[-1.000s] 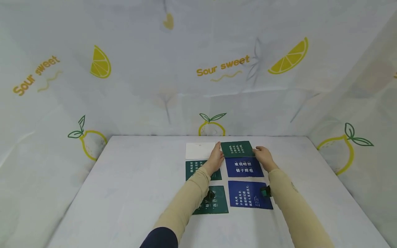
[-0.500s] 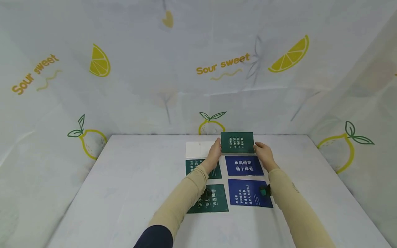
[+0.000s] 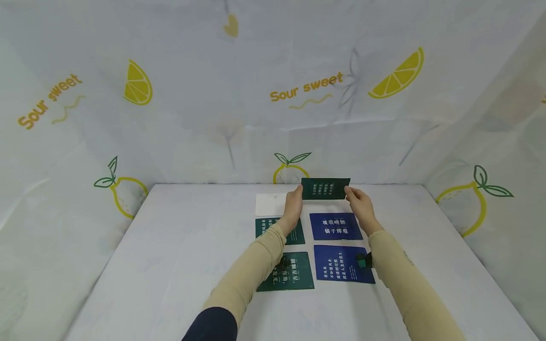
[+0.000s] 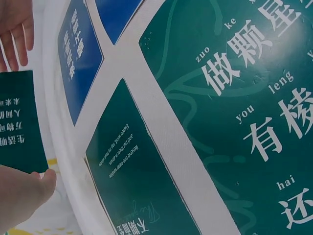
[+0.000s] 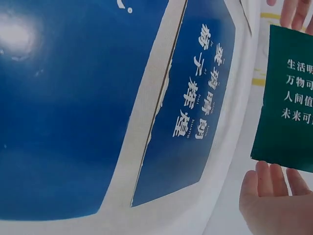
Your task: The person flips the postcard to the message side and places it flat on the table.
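A dark green card (image 3: 326, 188) with white Chinese lettering is held up over the far end of the table, tilted toward the head camera. My left hand (image 3: 294, 206) holds its left edge; its thumb shows against that edge in the left wrist view. At the opposite edge, my right hand (image 3: 360, 206) grips the card, with fingertips along the edge in the right wrist view. Just nearer than it lies a blue card (image 3: 335, 226) with white lettering. Left of the held card, a white card (image 3: 268, 205) lies flat, partly covered by my left hand.
Another blue card (image 3: 341, 265) lies nearer on the right. In the left column are a green card (image 3: 295, 235) and a larger-looking green card (image 3: 303, 272), both partly behind my left arm. The white table (image 3: 179, 246) meets a lemon-printed cloth backdrop (image 3: 187, 128).
Both hands have raised the green card from beside the upper blue card and moved it slightly farther back. It stood more upright half a second ago and now leans again. The other cards stay put.
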Tool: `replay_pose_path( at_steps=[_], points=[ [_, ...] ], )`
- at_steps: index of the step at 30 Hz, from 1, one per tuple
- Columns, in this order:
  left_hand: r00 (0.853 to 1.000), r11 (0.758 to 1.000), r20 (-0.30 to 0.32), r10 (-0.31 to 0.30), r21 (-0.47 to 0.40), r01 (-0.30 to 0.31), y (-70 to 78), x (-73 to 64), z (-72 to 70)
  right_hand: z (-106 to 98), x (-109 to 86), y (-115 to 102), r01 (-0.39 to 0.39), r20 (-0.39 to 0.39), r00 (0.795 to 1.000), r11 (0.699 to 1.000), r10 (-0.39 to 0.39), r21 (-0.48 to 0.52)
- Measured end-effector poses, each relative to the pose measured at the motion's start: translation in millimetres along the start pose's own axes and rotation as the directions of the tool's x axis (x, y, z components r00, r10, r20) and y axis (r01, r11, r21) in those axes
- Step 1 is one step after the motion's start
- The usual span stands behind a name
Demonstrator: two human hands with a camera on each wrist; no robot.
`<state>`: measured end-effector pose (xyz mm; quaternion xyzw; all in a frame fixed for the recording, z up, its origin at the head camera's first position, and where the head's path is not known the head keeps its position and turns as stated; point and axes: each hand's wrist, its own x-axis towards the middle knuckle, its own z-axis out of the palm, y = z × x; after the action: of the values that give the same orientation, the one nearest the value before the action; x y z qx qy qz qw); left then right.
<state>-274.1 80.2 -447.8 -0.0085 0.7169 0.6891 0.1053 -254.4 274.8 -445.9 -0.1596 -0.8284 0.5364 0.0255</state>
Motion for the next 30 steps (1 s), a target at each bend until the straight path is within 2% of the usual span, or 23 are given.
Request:
replay_pose_path(
  at_steps=[4, 7, 12, 15, 24, 30],
  points=[
    [0.999, 0.996, 0.015, 0.051, 0.076, -0.052, -0.1, 1.6, 0.1, 0.0, -1.6, -2.8, 0.018, 0.022, 1.000, 1.000, -0.018, 0.005],
    [0.999, 0.993, 0.005, 0.047, 0.108, -0.048, 0.6, 1.6, 0.5, 0.1, -1.3, -1.5, 0.045, 0.042, 0.998, 0.998, -0.048, 0.053],
    [0.998, 0.993, -0.049, 0.047, 0.106, -0.042, -0.3, 1.4, 1.0, -0.7, -2.9, 0.8, 0.096, 0.069, 0.992, 0.987, -0.106, 0.130],
    [0.997, 0.994, -0.053, 0.050, 0.104, -0.045, -0.8, 1.0, 0.0, -1.7, -2.3, 3.5, 0.114, 0.089, 0.988, 0.982, -0.128, 0.153],
    [0.998, 0.989, 0.030, 0.050, 0.138, -0.053, -2.7, 0.7, -2.9, -8.4, -2.0, 11.2, 0.145, 0.143, 0.975, 0.973, -0.172, 0.179],
    [0.997, 0.978, 0.047, 0.068, 0.197, -0.075, -7.6, 2.5, -1.8, -10.4, -2.3, 15.9, 0.159, 0.148, 0.971, 0.971, -0.186, 0.181]
  ],
)
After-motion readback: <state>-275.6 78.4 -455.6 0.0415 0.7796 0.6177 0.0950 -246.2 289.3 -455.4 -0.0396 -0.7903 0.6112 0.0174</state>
